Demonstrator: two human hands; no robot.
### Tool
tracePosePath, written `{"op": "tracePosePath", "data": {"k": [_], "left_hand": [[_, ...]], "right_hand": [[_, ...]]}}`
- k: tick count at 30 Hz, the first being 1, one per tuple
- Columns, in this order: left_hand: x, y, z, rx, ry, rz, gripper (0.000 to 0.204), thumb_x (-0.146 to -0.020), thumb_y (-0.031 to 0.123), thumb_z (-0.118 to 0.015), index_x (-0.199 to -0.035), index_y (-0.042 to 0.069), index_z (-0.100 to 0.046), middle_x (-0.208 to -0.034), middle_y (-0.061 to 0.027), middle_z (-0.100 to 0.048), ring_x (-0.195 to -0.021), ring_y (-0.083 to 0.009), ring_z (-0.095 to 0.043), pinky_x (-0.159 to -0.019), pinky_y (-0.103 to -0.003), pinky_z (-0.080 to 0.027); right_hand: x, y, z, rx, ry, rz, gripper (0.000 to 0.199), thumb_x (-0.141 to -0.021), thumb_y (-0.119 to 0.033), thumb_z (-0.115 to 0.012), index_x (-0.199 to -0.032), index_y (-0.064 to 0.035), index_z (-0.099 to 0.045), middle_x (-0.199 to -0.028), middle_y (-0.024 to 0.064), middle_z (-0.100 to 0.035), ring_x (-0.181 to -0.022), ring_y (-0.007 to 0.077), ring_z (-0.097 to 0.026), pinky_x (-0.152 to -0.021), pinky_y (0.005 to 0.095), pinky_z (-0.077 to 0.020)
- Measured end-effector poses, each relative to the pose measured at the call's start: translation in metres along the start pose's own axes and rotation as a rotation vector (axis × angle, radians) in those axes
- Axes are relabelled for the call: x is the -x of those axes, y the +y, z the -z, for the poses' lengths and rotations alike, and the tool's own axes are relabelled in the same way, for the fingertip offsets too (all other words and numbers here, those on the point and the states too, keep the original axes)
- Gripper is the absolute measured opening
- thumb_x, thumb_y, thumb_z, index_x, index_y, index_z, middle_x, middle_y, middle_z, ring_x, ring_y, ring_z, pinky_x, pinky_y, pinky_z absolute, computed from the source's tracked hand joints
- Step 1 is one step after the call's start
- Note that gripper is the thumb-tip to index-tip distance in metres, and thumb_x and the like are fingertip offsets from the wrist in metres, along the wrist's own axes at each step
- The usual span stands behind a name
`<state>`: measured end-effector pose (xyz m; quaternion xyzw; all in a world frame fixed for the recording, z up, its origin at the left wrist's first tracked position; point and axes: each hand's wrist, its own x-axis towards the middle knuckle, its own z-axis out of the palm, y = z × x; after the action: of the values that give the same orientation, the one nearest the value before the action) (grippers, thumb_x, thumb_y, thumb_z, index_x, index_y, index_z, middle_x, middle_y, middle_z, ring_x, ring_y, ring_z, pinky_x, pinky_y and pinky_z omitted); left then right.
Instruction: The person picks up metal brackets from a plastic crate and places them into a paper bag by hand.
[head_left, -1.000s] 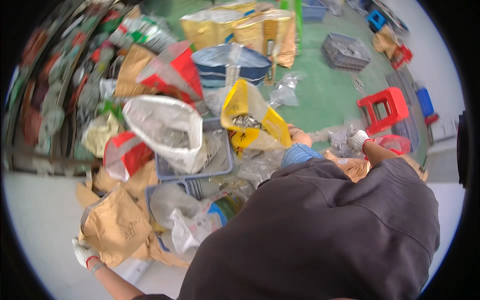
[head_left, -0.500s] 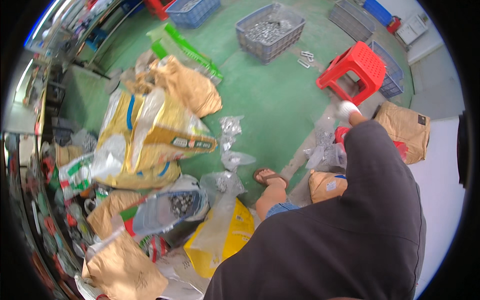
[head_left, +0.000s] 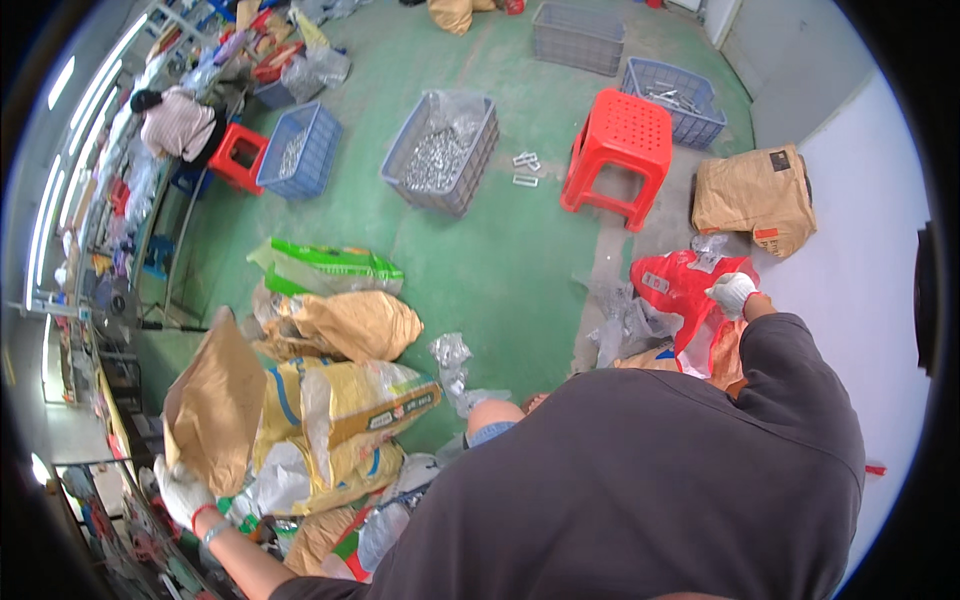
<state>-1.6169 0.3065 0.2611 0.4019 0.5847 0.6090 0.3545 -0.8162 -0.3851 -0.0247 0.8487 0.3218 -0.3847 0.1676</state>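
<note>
My left hand (head_left: pixel 187 494), in a white knitted glove, is closed on the lower edge of a brown paper sack (head_left: pixel 216 400). That sack stands up at the far left, beside a pile of yellow woven bags (head_left: pixel 340 415). Out to the right, my right hand (head_left: pixel 733 293), gloved too, has its fingers closed on a red plastic bag (head_left: pixel 662 283). Clear plastic bags (head_left: pixel 625 325) lie just left of the red one. A larger brown paper sack (head_left: pixel 752 198) sits beyond it, next to the white wall.
A red stool (head_left: pixel 625 140) stands ahead on the green floor. Left of it is a grey crate (head_left: pixel 440 195) of metal parts, then a blue crate (head_left: pixel 310 165). A person (head_left: pixel 178 125) works at the bench at far left. Small clear bags (head_left: pixel 452 362) lie near my leg.
My view has turned and my body has leaned. My right hand has moved from near the stool to the red bag. My left hand has come into view with the paper sack lifted.
</note>
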Motion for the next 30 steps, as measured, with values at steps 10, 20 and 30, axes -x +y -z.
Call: {"op": "tracePosePath", "data": {"k": [10,20,30], "left_hand": [[-0.046,-0.069,-0.289,0.086,-0.299,0.109,0.023,-0.097,0.014,-0.061,-0.114,-0.001,-0.066,-0.093,-0.0018,-0.06,-0.072,-0.0079,-0.054,-0.057,-0.018,-0.047],[-0.025,-0.168,-0.616,0.116,-0.623,0.61,0.015,-0.1,0.012,-0.055,-0.109,0.0,-0.059,-0.076,-0.0014,-0.055,-0.056,-0.0106,-0.052,-0.046,-0.021,-0.046],[0.091,-0.148,-0.991,0.199,-1.017,0.608,0.01,-0.098,0.011,-0.06,-0.101,0.001,-0.063,-0.086,-0.0033,-0.061,-0.061,-0.012,-0.058,-0.052,-0.019,-0.053]], "right_hand": [[-0.006,-0.128,0.263,-0.508,0.574,0.034,0.03,-0.083,-0.036,-0.072,-0.09,-0.007,-0.072,-0.089,0.0145,-0.071,-0.085,0.0315,-0.068,-0.077,0.0397,-0.0532],[-0.125,-0.144,0.145,-0.354,0.431,-0.042,0.027,-0.092,-0.036,-0.057,-0.093,-0.0116,-0.07,-0.092,0.0135,-0.071,-0.088,0.0322,-0.069,-0.078,0.044,-0.0546],[-0.096,-0.101,-0.065,-0.613,-0.078,-0.476,0.026,-0.098,-0.031,-0.05,-0.1,-0.0142,-0.07,-0.091,0.0131,-0.072,-0.086,0.0303,-0.07,-0.074,0.0451,-0.056]]}}
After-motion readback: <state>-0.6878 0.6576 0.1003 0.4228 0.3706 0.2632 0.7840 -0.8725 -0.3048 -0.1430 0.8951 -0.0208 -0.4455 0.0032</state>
